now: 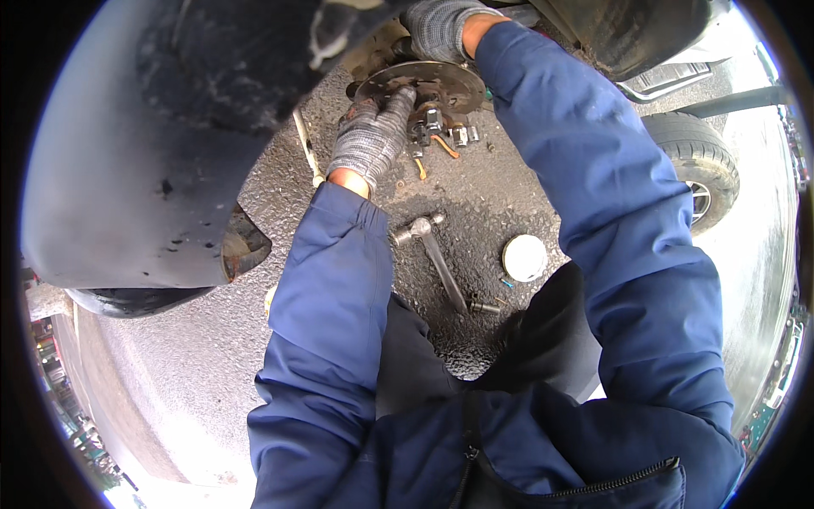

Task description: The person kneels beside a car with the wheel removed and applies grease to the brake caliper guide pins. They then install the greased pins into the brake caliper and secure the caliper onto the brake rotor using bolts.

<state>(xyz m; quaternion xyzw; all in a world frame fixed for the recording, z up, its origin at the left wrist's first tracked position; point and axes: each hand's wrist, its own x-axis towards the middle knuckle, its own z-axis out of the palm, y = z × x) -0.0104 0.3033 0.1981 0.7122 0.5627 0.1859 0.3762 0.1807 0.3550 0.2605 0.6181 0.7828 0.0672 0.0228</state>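
A rusty brake disc (466, 87) is mounted under the raised car body near the top of the view. My left hand (373, 136), in a grey knit glove dirty at the fingers, grips the disc's near left side, one finger reaching across its face to the hub. Beyond the disc's upper edge, my right hand (443, 30) wears the same kind of glove; its fingers curl over something hidden there. Below the disc, a few metal sockets or fittings (460, 136) lie close together, with small orange-brown pieces (445, 147) beside them.
A ball-peen hammer (439, 267) lies on the wet asphalt between my knees, a bolt-like metal piece (485, 307) by its handle end. Right of it is a round white lid (524, 258). The dark car bodywork (161, 161) hangs at left; a wheel (697, 161) stands at right.
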